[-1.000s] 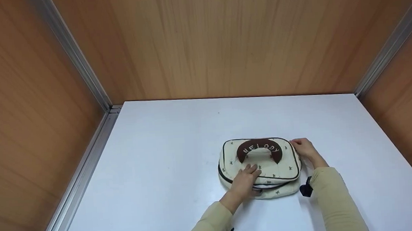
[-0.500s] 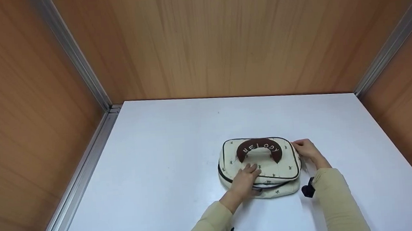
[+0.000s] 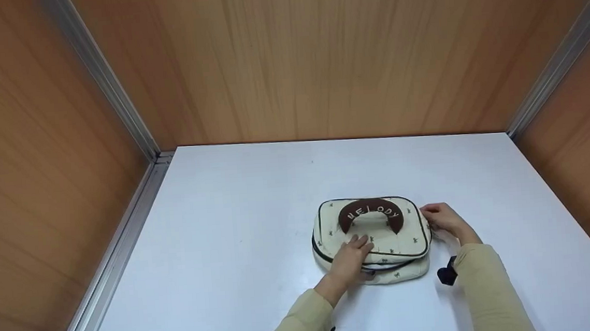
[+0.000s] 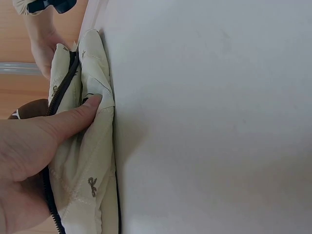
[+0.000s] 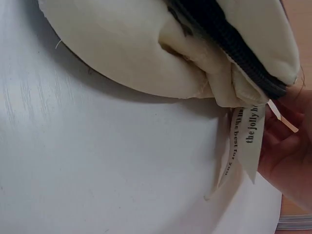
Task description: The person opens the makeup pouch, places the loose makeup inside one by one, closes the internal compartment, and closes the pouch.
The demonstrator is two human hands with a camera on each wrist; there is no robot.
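A cream zip-up bag [image 3: 404,243] with dark piping and small bow prints lies on the white table. Its brown curved handle [image 3: 346,218] reads "MELODY". My left hand [image 3: 347,263] grips the front left of the bag, fingers spread over the top; in the left wrist view the thumb [image 4: 80,119] presses into the front side below the dark zipper [image 4: 61,90]. At the bag's right side, my right hand [image 3: 447,221] has its fingers curled at the zipper's end. Printed ribbons [image 5: 250,141] hang there; the pinched zipper pull itself is mostly hidden behind the bag's corner.
The white table [image 3: 226,217] spreads out around the bag. Wood-grain panels [image 3: 293,62] enclose it at the back and both sides, with metal rails [image 3: 113,95] at the corners. Dark wrist devices [image 3: 447,271] sit beside the sleeves.
My right hand has shifted slightly to the right and toward me along the bag's right side. My left hand and the bag have stayed in place.
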